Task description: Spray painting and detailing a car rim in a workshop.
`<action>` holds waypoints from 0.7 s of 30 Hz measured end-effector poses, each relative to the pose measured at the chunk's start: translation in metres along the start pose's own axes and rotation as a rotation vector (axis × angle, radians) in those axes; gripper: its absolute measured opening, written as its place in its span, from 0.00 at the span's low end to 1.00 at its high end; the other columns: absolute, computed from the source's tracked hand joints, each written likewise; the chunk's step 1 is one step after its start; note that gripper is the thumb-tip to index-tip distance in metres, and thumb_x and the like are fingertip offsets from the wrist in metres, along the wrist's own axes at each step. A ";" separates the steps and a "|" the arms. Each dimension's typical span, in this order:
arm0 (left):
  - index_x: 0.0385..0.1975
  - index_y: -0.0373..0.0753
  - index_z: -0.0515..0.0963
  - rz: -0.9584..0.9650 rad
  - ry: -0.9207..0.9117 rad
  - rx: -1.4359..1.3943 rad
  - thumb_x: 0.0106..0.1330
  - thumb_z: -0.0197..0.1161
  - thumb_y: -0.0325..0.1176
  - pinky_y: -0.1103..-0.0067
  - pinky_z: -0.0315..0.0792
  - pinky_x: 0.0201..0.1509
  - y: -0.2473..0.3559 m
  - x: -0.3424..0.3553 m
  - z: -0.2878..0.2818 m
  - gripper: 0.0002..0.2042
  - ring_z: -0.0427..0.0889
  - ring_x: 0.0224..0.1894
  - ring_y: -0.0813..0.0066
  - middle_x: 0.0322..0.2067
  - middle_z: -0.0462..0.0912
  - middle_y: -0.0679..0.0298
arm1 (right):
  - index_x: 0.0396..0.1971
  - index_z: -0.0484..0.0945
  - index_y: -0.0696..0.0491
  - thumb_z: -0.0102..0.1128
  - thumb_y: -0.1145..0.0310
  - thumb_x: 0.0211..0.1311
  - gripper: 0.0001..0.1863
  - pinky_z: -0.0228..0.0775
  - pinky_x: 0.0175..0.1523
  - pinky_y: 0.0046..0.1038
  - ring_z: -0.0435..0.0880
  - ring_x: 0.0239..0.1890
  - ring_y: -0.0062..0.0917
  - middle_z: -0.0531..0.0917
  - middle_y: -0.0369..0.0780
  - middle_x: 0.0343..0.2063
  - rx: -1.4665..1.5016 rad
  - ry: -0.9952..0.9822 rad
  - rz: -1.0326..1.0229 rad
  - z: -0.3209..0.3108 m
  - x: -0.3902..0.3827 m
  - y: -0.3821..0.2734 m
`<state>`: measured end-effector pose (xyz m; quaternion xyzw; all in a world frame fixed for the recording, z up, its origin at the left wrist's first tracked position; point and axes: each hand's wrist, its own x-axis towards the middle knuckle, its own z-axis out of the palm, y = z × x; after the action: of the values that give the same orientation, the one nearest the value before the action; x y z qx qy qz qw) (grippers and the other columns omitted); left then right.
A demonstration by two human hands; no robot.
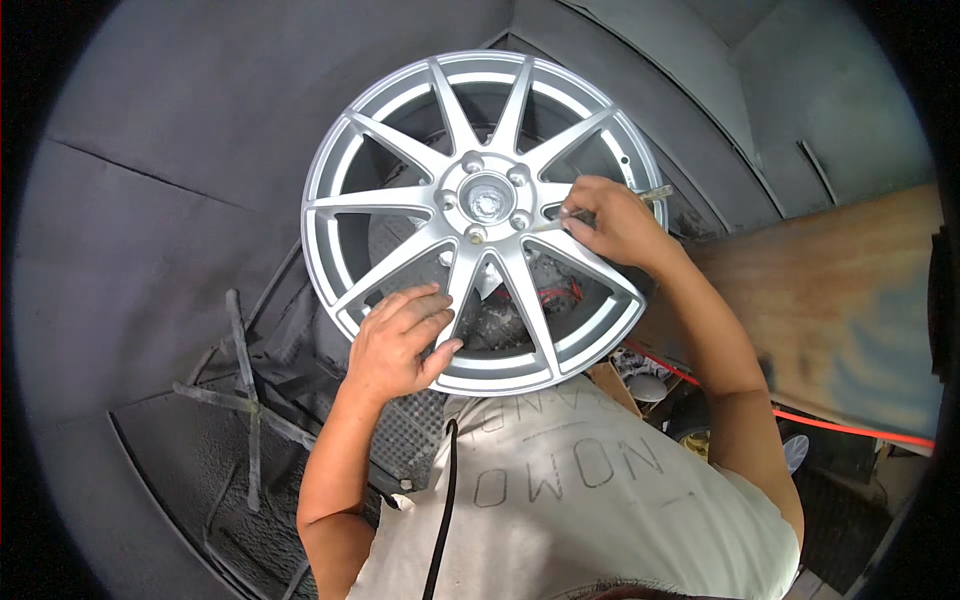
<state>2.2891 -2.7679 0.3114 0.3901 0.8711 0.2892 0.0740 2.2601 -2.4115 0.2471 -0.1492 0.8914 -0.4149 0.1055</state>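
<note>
A silver multi-spoke alloy wheel (525, 310) lies face up in front of me, with a round centre hole and several lug holes around it. My left hand (405, 335) rests on the wheel's near-left rim and a spoke, fingers laid out and thumb apart, gripping no tool. Over the right side of the wheel, my right hand (612, 220) pinches a thin stick-like tool (655, 193). Its back end sticks out to the right of the hand, and its thin tip points at the hub, close to a lug hole. Its exact kind is unclear.
Dark grey panels (180, 120) surround the wheel at left and back. A crossed bar frame (250, 400) stands at lower left. To the right are a brownish board (830, 290) and a red hose (850, 427). A black cord (440, 510) hangs over my light shirt.
</note>
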 end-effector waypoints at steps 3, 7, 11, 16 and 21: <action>0.35 0.37 0.85 0.003 0.031 -0.008 0.52 0.74 0.36 0.65 0.79 0.52 -0.003 -0.001 0.003 0.13 0.83 0.55 0.57 0.45 0.86 0.61 | 0.32 0.80 0.58 0.67 0.72 0.56 0.07 0.71 0.43 0.38 0.80 0.39 0.43 0.79 0.45 0.32 -0.027 0.053 -0.037 0.002 -0.001 0.002; 0.35 0.37 0.85 -0.013 0.011 -0.008 0.52 0.74 0.35 0.65 0.79 0.53 -0.004 0.000 0.003 0.13 0.84 0.54 0.57 0.44 0.86 0.60 | 0.31 0.80 0.58 0.67 0.73 0.56 0.06 0.70 0.43 0.37 0.80 0.39 0.42 0.79 0.45 0.32 -0.075 0.025 -0.044 0.006 0.002 0.006; 0.35 0.37 0.86 -0.006 0.029 -0.017 0.52 0.74 0.35 0.65 0.79 0.53 -0.007 -0.001 0.005 0.13 0.84 0.54 0.57 0.44 0.86 0.60 | 0.32 0.80 0.56 0.66 0.68 0.58 0.07 0.73 0.45 0.42 0.82 0.40 0.43 0.80 0.46 0.34 -0.067 0.039 -0.010 0.003 0.003 0.002; 0.35 0.37 0.85 -0.004 0.035 0.002 0.53 0.74 0.36 0.66 0.79 0.51 -0.011 -0.003 0.009 0.13 0.84 0.54 0.58 0.44 0.86 0.60 | 0.31 0.81 0.56 0.66 0.68 0.58 0.07 0.74 0.44 0.42 0.83 0.38 0.44 0.81 0.44 0.33 -0.084 -0.049 0.111 -0.001 -0.010 -0.021; 0.36 0.37 0.85 0.000 0.039 0.012 0.52 0.74 0.36 0.66 0.79 0.52 -0.012 -0.002 0.011 0.13 0.84 0.53 0.57 0.43 0.86 0.60 | 0.33 0.83 0.56 0.67 0.71 0.56 0.06 0.74 0.47 0.41 0.82 0.41 0.44 0.81 0.45 0.34 -0.121 0.184 0.075 0.039 0.000 -0.042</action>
<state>2.2871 -2.7706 0.2957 0.3849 0.8740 0.2917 0.0545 2.2795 -2.4648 0.2542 -0.0831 0.9257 -0.3678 0.0293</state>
